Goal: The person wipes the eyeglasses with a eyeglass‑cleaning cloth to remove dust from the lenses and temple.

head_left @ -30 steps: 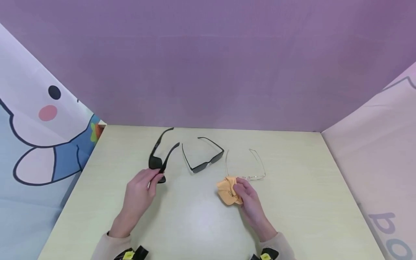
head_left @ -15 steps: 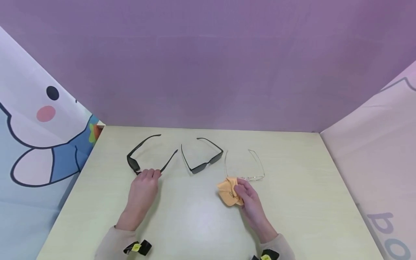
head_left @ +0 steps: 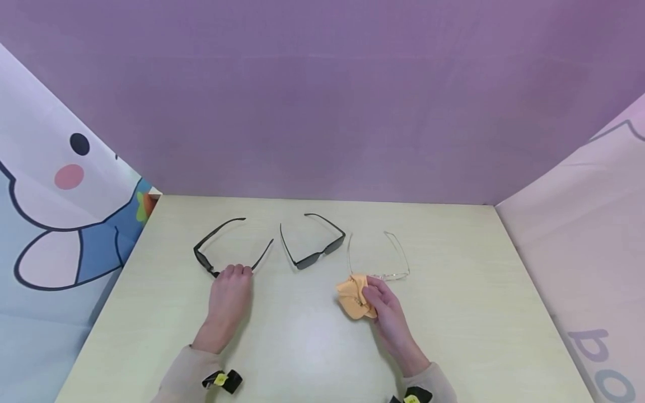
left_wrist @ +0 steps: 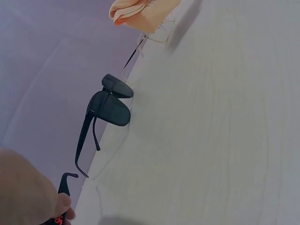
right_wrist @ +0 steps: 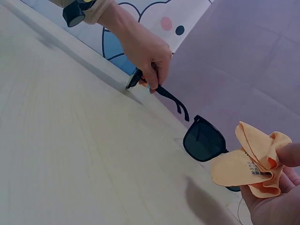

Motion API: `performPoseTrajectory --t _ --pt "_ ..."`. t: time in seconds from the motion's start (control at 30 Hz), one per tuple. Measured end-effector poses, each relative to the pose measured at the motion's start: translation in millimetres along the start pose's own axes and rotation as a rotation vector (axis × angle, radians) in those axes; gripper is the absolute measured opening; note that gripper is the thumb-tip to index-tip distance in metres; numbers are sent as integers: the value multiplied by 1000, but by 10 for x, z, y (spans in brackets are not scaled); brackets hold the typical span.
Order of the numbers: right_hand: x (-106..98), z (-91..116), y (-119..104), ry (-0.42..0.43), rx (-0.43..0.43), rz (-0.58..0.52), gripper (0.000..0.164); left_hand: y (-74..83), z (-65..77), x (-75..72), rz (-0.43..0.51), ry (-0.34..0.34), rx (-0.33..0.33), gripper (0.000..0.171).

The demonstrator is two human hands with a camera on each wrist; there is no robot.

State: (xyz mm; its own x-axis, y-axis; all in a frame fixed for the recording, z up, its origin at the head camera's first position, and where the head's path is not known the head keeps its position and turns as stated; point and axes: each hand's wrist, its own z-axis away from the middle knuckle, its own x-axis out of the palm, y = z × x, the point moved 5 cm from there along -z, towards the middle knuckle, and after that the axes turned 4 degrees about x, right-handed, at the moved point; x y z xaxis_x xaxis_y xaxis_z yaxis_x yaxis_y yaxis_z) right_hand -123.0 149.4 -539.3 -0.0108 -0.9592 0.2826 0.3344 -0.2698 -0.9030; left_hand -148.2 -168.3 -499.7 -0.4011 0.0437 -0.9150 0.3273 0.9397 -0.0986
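Note:
My left hand [head_left: 230, 300] grips a pair of black sunglasses [head_left: 204, 260] by the right end of the frame, close over the table. Their temples are unfolded and point toward the back; the right lens is hidden behind the fingers. In the left wrist view the thumb and fingertips pinch the temple near its hinge. My right hand [head_left: 390, 322] holds a crumpled orange cleaning cloth [head_left: 353, 296] with small dark print, thumb on top. Beyond that hand lie clear-framed glasses [head_left: 398, 275], partly covered by the cloth in the head view.
A second pair of black sunglasses [head_left: 309, 259] lies unfolded between the two hands, further back on the pale table [head_left: 473, 313]. A purple wall panel [head_left: 322, 112] rises at the back edge. Printed cloth panels flank both sides.
My left hand has turned the sunglasses so their front faces me and lowered them to the table, temples spreading apart in view. The right hand and cloth have stayed nearly still.

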Motion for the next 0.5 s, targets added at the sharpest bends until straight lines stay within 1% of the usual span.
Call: performPoseTrajectory --t 0.17,0.27,0.37,0.43,0.5 --pt "-5 -11 24 0 7 0 31 15 -9 23 -3 -67 -8 11" --pt "-8 -16 39 -8 8 7 31 24 -14 20 -6 -81 -12 11" --pt "-8 -14 44 -18 2 13 31 37 -20 9 -3 -60 -15 6" --pt "-10 -15 47 -20 -2 12 32 48 -27 -4 12 -20 -21 11" --pt "-9 -18 47 -23 -6 14 32 63 -41 -20 56 26 -32 17"
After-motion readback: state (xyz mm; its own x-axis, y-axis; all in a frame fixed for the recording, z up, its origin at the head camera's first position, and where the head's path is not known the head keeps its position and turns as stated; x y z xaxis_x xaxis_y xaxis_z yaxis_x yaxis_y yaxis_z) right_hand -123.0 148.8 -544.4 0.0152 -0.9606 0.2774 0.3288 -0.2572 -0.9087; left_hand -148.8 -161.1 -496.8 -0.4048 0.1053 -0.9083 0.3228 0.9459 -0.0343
